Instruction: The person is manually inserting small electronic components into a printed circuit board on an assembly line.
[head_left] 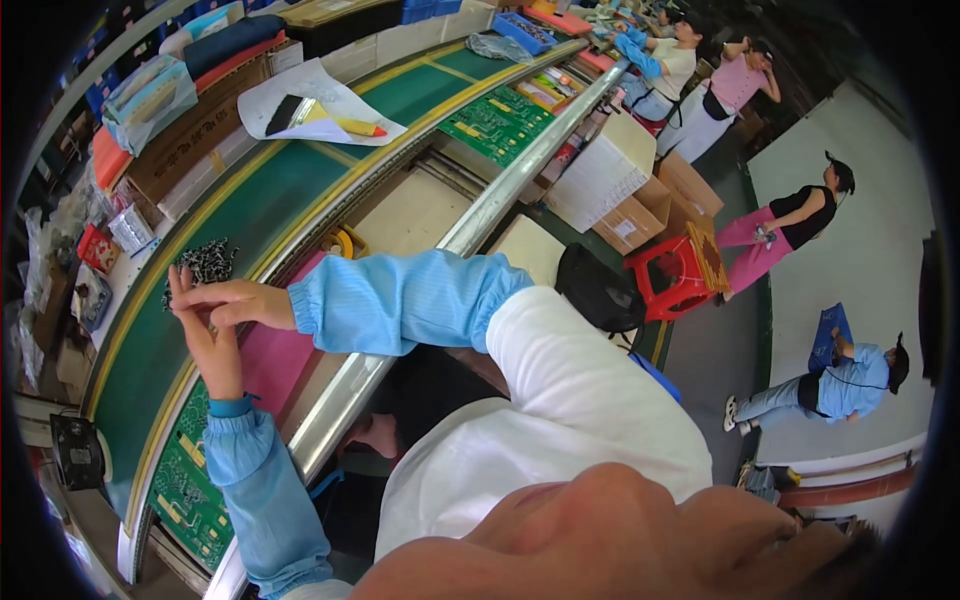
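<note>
My left hand [214,355] is raised over the green conveyor belt [270,190], its fingers stretched out. Coming across from the right, my right hand [250,302] has its fingers extended and they meet the left hand's fingers. I make out nothing held in either hand. Just beyond the fingertips lies a pile of small black and silver parts [210,262] on the belt. Beneath the hands a pink sheet [275,365] shows on the near ledge. A green circuit board panel [190,480] lies beside my left forearm. Light blue sleeves cover both forearms.
A brush [320,118] rests on white paper across the belt. More circuit boards [497,124] lie further along. A metal rail [345,410] runs under my arms. Cardboard boxes [605,175] and a red stool [665,280] stand at right, with several people beyond.
</note>
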